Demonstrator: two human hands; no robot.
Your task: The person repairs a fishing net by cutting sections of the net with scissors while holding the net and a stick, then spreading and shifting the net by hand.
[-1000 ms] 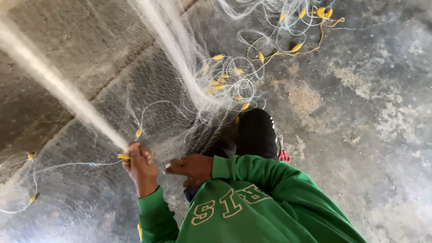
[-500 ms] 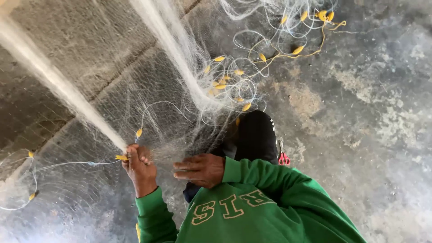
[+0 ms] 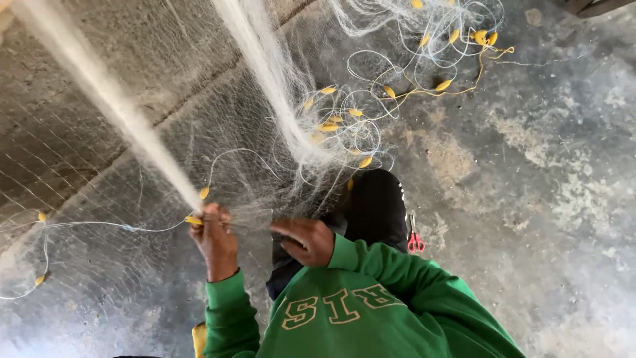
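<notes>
Left hand point(image 3: 215, 235) pinches a fishing net point(image 3: 278, 126) edge by a yellow float point(image 3: 194, 220); right hand point(image 3: 306, 240), half-curled, grips mesh. Most net lies piled ahead, seemingly unworked.

Fine white fishing net point(image 3: 265, 132), bunched into taut strands, spread over concrete floor, small yellow floats point(image 3: 329, 126) along its line

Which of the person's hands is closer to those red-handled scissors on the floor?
The right hand. It sits just left of the scissors in the picture, beside the dark trouser leg; the left hand is farther off, gripping the gathered net.
</notes>
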